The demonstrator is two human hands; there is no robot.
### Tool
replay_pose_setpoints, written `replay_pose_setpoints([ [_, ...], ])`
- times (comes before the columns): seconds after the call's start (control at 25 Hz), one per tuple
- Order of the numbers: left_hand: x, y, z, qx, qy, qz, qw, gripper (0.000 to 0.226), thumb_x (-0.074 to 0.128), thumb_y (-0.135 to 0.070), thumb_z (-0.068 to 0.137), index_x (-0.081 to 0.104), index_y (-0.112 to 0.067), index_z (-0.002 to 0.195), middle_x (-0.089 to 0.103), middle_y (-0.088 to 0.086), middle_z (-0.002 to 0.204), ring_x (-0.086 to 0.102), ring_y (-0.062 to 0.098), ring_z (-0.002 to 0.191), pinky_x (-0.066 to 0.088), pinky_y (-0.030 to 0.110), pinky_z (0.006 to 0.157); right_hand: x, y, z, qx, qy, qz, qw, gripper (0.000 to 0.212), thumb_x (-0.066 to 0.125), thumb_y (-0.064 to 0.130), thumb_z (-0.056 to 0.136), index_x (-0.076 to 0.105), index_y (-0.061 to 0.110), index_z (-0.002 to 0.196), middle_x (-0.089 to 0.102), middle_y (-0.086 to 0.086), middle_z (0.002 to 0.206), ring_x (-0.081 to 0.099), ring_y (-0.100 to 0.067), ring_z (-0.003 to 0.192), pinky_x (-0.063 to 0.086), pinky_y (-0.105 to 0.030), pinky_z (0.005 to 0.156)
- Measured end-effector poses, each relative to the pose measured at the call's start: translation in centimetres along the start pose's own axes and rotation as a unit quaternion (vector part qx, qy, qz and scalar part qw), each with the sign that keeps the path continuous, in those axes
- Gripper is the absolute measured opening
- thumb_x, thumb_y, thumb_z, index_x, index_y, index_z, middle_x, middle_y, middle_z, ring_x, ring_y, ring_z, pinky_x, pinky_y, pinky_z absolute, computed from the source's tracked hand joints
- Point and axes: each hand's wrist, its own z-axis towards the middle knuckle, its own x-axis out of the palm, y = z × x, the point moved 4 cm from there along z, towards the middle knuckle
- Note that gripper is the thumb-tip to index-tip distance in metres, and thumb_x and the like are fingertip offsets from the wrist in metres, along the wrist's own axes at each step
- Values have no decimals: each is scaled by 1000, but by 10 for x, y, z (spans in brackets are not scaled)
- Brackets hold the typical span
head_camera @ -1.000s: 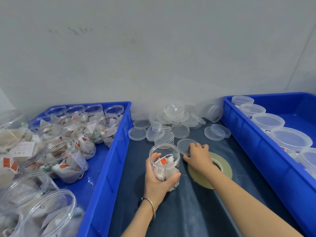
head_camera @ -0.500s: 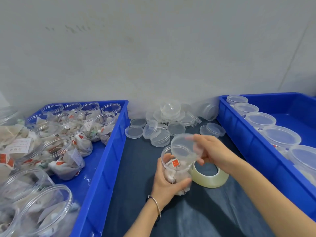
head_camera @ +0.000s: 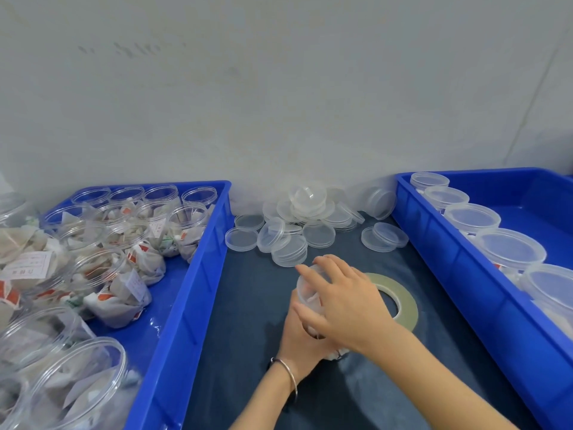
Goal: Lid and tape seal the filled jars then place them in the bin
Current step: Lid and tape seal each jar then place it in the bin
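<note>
Left bin (head_camera: 186, 274): blue, along the left edge, crowded with open jars stuffed with paper sachets; its tall inner wall borders the working strip.
Left hand (head_camera: 299, 342): fingers wrapped round the lower body of the jar (head_camera: 307, 294), holding it upright on the dark surface (head_camera: 248, 321) between the two bins.
Jar: clear plastic, filled with sachets, mostly hidden by both hands; likely light, with thin walls that flex and feel slick, so a grip low on the body seems steadier than one near the rim.
Lid (head_camera: 316, 270): clear disc on the jar mouth; I cannot tell whether it is fully seated.
Right hand (head_camera: 347, 302): palm down over the lid, fingers spread and curled over its edge, pressing or turning it.
Loose lids (head_camera: 310, 218): a heap just behind the hands, by the wall; light and easy to scatter.
Tape roll (head_camera: 400, 302): flat on the surface, just right of the jar, partly under the right wrist.
Right bin (head_camera: 465, 290): blue, holding a row of lidded jars along its near wall, with open blue floor behind them.
Room: the strip is narrow; the jar would have to be lifted over the bin's raised rim.
</note>
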Motion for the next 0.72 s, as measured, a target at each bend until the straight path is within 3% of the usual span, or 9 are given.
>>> replay_pose_setpoints([
  [0.08,2,-1,1,16,0,14,1000,68,85,-1,59,48,-24,112,61,-19,98,57,-16,95,44,2,72,-3,-9,-1,-21,-40,43,998,51,58,51,79,66,21,120,62,-6,120,58,-23,116,46,-31,91],
  [0.2,4,-9,3,22,5,-7,1000,68,83,-11,55,47,-28,110,65,-12,98,64,-3,89,50,12,68,-3,-21,1,-46,31,100,993,62,35,61,77,57,32,128,49,8,132,45,-9,123,30,-14,93],
  [0.28,3,-14,2,34,3,-17,999,66,81,-16,54,47,-25,110,64,-8,98,65,-1,88,49,12,68,-3,-25,2,-69,48,116,990,59,38,59,76,56,36,126,47,13,132,43,-4,121,28,-10,87],
  [0.48,5,-15,7,15,32,-10,999,72,81,-29,48,51,-15,112,65,-3,100,65,2,91,51,15,71,-9,-29,12,-123,134,161,970,48,66,41,71,60,40,119,47,16,130,46,0,116,41,-23,90],
  [0.6,2,-11,14,-27,85,5,996,66,78,-39,42,55,-18,100,65,-4,94,65,-4,86,50,15,72,-13,-23,22,-167,196,166,952,47,58,48,65,63,42,112,50,21,122,48,2,110,45,-25,89],
  [0.72,-9,-7,16,-31,147,7,989,75,86,-33,45,55,-25,112,66,-10,108,62,-1,104,48,13,83,-13,-19,25,-187,222,181,940,54,50,52,61,63,40,113,50,21,119,47,0,116,43,-20,91],
])
